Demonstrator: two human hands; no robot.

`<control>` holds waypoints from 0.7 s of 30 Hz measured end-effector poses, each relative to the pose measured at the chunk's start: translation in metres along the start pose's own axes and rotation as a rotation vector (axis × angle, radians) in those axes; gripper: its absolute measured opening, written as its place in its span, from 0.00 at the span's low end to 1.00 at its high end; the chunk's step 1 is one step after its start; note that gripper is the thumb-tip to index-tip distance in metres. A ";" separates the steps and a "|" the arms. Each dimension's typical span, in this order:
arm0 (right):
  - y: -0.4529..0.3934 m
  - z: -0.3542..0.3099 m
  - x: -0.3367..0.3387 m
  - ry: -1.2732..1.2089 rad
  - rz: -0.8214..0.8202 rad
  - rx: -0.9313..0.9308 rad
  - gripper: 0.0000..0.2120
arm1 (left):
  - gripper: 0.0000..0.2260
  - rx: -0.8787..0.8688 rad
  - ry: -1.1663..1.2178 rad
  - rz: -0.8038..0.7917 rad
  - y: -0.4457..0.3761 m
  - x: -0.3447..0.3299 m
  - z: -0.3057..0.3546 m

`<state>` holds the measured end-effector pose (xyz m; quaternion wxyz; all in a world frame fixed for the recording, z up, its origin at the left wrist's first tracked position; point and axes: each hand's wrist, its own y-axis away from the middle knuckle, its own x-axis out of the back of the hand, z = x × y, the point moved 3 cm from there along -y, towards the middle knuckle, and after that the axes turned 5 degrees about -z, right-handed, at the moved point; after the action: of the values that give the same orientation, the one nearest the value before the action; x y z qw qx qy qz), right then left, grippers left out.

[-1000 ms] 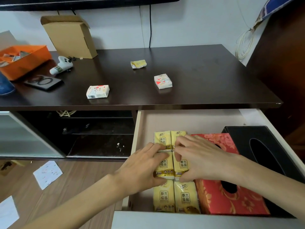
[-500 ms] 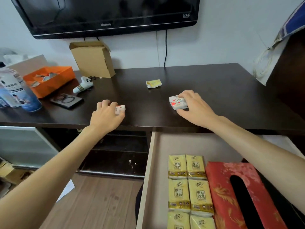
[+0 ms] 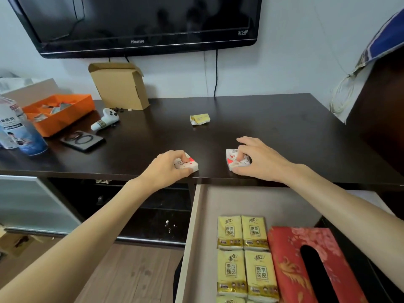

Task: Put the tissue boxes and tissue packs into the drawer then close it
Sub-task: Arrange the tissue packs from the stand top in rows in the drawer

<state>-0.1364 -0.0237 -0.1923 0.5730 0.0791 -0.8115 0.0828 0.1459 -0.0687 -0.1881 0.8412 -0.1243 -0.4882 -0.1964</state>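
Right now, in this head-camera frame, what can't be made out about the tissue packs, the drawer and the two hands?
- White cartoon-printed tissue pack under the left hand: fingers hide most of it, so whether it is lifted is unclear.
- Second white printed pack: the right hand covers part of it.
- Beige open drawer: its front is cut off by the bottom edge.
- Black tissue box: mostly behind the right forearm.
- Small yellow pack: print too small to read.
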 end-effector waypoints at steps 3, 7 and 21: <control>0.007 -0.005 0.009 0.015 -0.069 0.003 0.15 | 0.09 -0.013 0.005 -0.059 -0.001 0.000 0.010; 0.031 -0.027 0.021 0.087 -0.041 0.008 0.21 | 0.12 -0.118 0.041 -0.075 0.016 -0.001 0.032; 0.222 -0.090 -0.031 -0.087 -0.400 0.083 0.39 | 0.28 -0.429 -0.005 -0.467 0.192 -0.066 0.088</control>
<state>-0.0935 0.2138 -0.2013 0.5387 0.2657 -0.7995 -0.0028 0.1354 0.1519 -0.2061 0.7268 -0.1837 -0.4529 -0.4826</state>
